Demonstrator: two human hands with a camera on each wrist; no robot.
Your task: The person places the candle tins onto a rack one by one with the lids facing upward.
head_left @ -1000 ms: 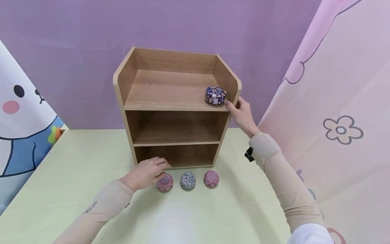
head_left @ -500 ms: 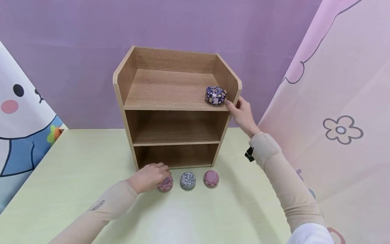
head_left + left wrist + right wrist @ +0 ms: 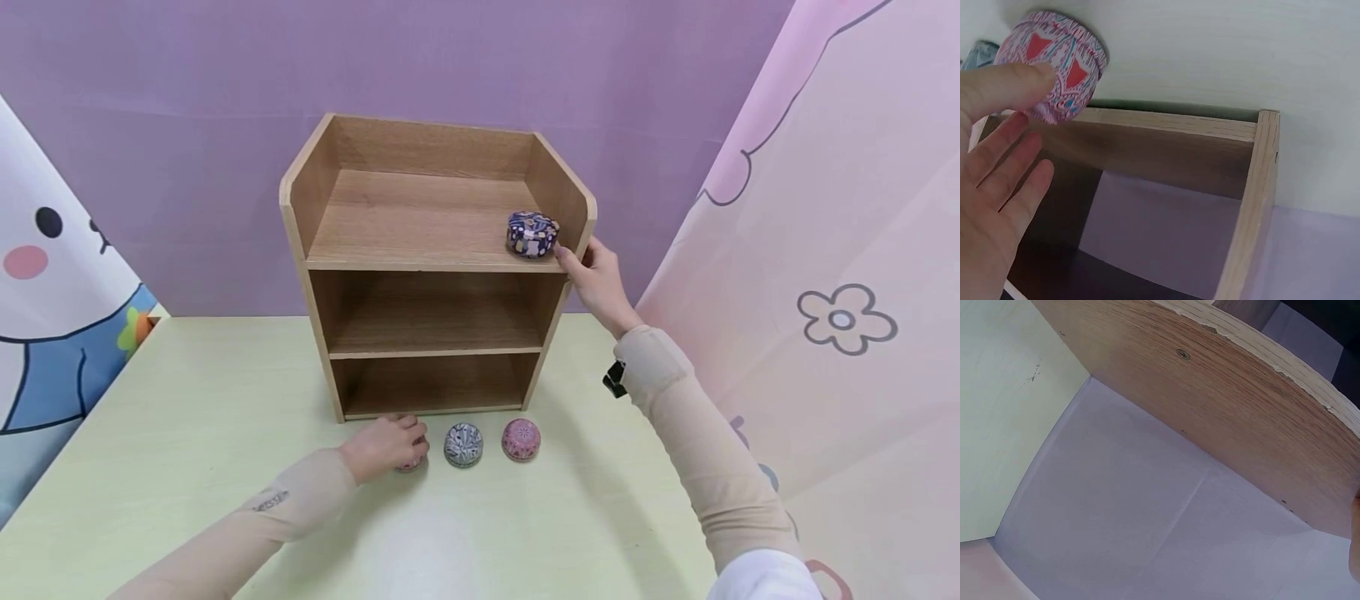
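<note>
My left hand point(image 3: 386, 448) is over the leftmost pink patterned tin point(image 3: 1075, 47) in front of the shelf, pinching it; in the left wrist view the thumb lies on its side and three fingers stand apart from it. Most of this tin is hidden in the head view. With my right hand point(image 3: 600, 287) I grip the front right edge of the small wooden shelf point(image 3: 420, 265), thumb on the inner side. Just left of that thumb, a dark blue patterned tin point(image 3: 532, 234) sits on the top tier. The right wrist view shows the shelf's outer side panel point(image 3: 1241, 394).
To the right of the held tin, a grey-and-white tin point(image 3: 463, 445) and a second pink tin point(image 3: 521, 439) stand in a row on the pale table point(image 3: 225, 383). A purple backdrop point(image 3: 450, 58) hangs behind, with a printed curtain point(image 3: 810, 250) at the right.
My left hand has moved right and over the leftmost pink tin, now covering most of it and pinching it. The right hand keeps its grip on the shelf.
</note>
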